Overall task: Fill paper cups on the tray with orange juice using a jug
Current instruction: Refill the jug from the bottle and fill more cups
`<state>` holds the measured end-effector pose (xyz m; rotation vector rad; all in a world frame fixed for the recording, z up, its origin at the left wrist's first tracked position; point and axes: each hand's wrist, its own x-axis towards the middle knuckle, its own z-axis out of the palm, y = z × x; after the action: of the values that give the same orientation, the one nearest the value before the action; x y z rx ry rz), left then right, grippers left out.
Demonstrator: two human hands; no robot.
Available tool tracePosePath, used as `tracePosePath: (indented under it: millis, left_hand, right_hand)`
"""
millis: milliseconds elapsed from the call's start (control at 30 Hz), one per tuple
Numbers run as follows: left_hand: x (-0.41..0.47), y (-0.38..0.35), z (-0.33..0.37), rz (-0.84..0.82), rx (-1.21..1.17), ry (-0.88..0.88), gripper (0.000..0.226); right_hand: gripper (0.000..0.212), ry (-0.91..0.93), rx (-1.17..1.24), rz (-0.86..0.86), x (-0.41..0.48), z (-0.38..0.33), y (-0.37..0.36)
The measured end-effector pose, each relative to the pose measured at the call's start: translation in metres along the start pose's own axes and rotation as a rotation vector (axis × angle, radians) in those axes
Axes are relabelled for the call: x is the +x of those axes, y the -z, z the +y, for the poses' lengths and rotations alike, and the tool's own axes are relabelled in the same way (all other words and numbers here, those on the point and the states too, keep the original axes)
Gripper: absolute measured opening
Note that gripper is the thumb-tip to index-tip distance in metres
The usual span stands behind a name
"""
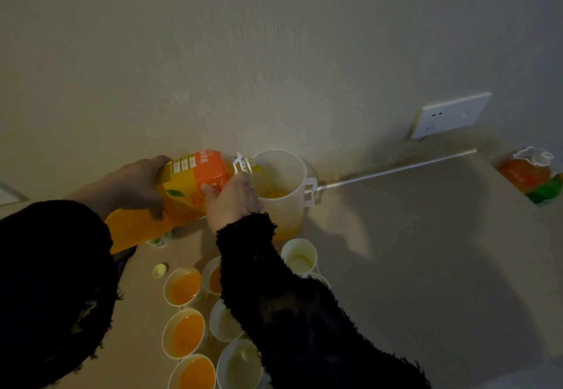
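Refill step: left hand [134, 186] and right hand [233, 198] grip bottle [195, 184], tilted over jug [281, 189]; pour slowly, neck kept inside rim

Jug [281, 187] upright, w/ some juice; cups [185, 286] part-filled.

A dim home room is suggested: textured wall [274, 53], wall socket [449, 114], plain tabletop [411, 236] set against it.
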<state>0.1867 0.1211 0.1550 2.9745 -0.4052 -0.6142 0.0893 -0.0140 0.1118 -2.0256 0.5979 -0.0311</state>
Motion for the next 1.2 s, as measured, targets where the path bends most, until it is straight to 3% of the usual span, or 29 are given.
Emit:
tracePosePath:
  millis: [433,1200]
  left_hand:
    - [-0.0016,-0.0016,0.0007,0.021,0.008,0.024,0.115]
    - [-0.0042,-0.0001,-0.0001,0.018,0.023,0.010,0.124]
  right_hand:
    - [0.059,-0.004,-0.006,0.000,-0.0002,-0.0005,-0.0012]
    - [0.058,-0.016,0.013,0.002,-0.0012,-0.0012,-0.0027]
